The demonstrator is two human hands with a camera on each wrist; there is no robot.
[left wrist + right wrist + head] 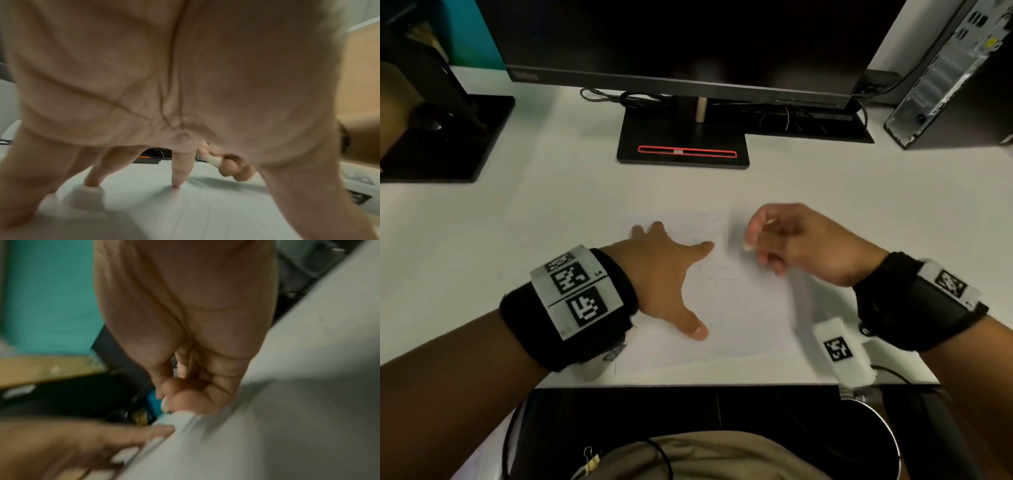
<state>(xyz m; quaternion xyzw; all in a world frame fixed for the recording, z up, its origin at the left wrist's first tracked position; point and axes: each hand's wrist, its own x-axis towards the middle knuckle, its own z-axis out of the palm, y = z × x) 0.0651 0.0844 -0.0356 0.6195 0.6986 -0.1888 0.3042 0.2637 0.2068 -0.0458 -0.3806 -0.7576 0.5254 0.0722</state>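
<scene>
A white sheet of paper (726,308) with faint pencil lines lies on the white desk (551,212) in front of me. My left hand (671,274) rests on the sheet's left part with fingers spread, and its fingertips (176,183) touch the paper (185,211). My right hand (760,240) hovers just above the sheet's upper right corner, blurred. It grips a small white stick-like object (213,160) in curled fingers; a pale end (748,247) pokes out below them. The right wrist view shows my right hand (185,386) curled, over the paper (277,426).
A dark monitor (688,44) stands at the back on a black base (681,144), with cables (633,97) behind it. A computer tower (955,68) is at back right, a second black stand (448,137) at left. The desk's front edge (722,385) is close to me.
</scene>
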